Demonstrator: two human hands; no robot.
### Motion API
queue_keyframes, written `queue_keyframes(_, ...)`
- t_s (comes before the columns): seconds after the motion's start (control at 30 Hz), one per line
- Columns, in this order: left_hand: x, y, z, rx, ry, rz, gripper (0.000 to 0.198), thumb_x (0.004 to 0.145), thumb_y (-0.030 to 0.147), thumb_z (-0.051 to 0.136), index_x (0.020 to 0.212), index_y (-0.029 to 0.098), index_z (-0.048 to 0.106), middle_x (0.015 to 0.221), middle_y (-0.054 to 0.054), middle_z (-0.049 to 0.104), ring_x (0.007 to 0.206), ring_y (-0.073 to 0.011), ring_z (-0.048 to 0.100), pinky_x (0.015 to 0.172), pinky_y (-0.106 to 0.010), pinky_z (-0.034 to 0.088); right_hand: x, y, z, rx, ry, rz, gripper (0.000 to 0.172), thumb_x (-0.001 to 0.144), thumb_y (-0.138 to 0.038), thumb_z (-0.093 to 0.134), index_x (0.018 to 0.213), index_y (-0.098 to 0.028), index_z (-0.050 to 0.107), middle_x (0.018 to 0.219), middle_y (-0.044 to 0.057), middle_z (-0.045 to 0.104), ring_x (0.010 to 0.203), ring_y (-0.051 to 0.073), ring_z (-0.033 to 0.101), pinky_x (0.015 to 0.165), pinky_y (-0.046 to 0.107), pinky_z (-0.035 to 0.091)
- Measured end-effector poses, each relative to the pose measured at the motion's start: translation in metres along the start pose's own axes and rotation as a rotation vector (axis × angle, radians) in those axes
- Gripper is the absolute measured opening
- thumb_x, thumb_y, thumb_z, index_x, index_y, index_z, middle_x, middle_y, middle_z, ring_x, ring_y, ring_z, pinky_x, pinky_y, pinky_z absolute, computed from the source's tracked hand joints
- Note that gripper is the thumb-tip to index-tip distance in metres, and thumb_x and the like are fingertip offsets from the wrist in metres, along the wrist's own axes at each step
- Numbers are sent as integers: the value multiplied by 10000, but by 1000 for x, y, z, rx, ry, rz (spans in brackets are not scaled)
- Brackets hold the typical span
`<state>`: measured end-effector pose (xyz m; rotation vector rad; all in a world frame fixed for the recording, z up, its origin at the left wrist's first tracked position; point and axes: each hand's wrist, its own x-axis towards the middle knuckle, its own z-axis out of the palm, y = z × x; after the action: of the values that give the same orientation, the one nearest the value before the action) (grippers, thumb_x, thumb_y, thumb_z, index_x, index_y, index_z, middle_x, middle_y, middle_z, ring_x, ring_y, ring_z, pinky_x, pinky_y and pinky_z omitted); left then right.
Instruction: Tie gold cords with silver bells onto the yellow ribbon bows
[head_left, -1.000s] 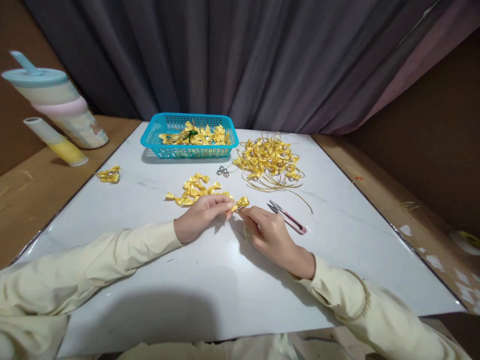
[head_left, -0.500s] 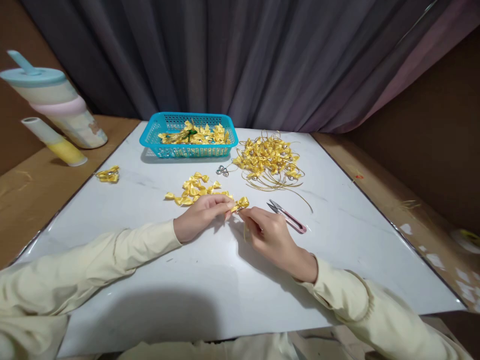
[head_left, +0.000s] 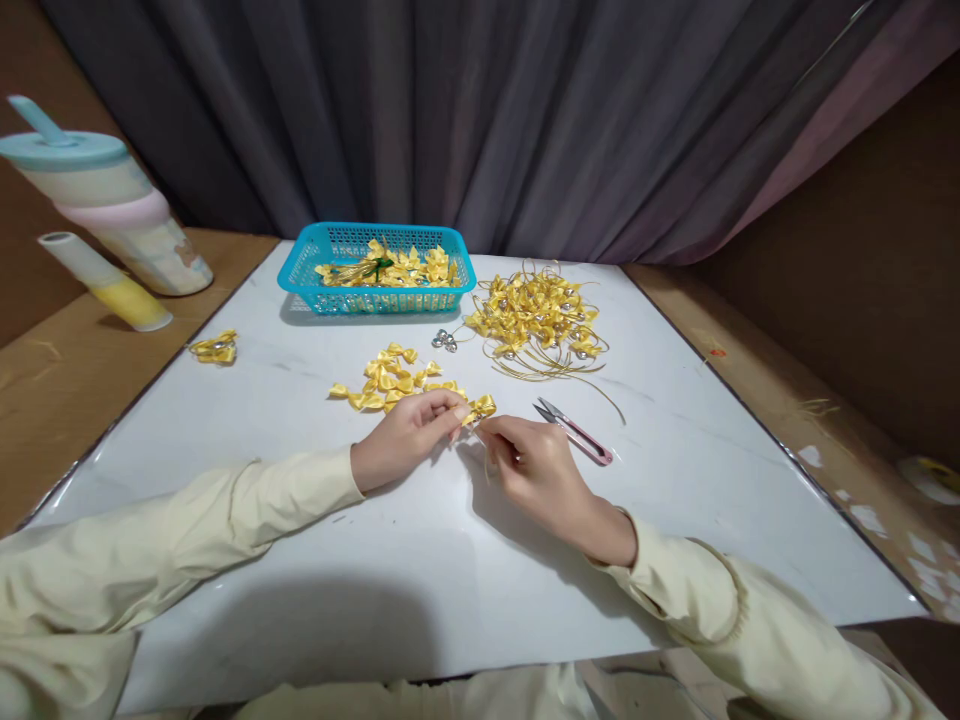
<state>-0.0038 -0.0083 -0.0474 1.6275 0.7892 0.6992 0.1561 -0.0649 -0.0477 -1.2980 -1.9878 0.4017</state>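
My left hand (head_left: 411,432) pinches a yellow ribbon bow (head_left: 481,408) between thumb and fingers, just above the table. Close against it, my right hand (head_left: 541,468) is closed on a thin gold cord (head_left: 489,462), part of which hangs below the fingers. The fingertips hide just how cord and bow meet. Several loose yellow bows (head_left: 390,378) lie behind my left hand. Beyond my right hand rest pink-handled thread snips (head_left: 576,434), blades toward the upper left. Small silver bells (head_left: 445,341) sit farther back.
A turquoise basket (head_left: 300,285) holds more bows at the back of the white table (head_left: 360,600). To its right is a pile of bows with bells and cords (head_left: 536,315). One bow (head_left: 215,347) lies far left, near a tumbler (head_left: 142,225) and a tube (head_left: 109,285).
Both hands stay almost in place, with slight finger shifts around the bow and cord. The view has tilted very slightly.
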Motion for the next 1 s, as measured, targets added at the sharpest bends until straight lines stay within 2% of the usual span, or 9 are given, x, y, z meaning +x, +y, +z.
queue_keyframes(0.33, 0, -1, 0, -77, 30, -25, 278, 814, 400, 497, 674, 160, 506, 584, 27, 478, 533, -100, 419, 488, -210, 362, 2, -2, -3, 34, 15, 51, 211, 765, -57, 436, 687, -137, 615, 525, -4, 562, 445, 85, 422, 479, 193, 309)
queue_keyframes(0.73, 1, -2, -1, -126, 12, -41, 337, 851, 383, 477, 600, 159, 466, 620, 14, 462, 566, -103, 405, 517, -220, 341, 4, -2, -4, 58, 7, 67, 205, 766, -57, 448, 690, -135, 621, 530, -5, 582, 447, 84, 449, 482, 188, 327)
queue_keyframes(1.0, 2, -5, -1, -115, 10, -33, 288, 836, 364, 484, 638, 156, 500, 618, 11, 480, 578, -107, 419, 544, -226, 353, 3, 0, -3, 63, 20, 46, 200, 802, -89, 458, 710, -132, 630, 543, 0, 591, 455, 85, 464, 486, 189, 338)
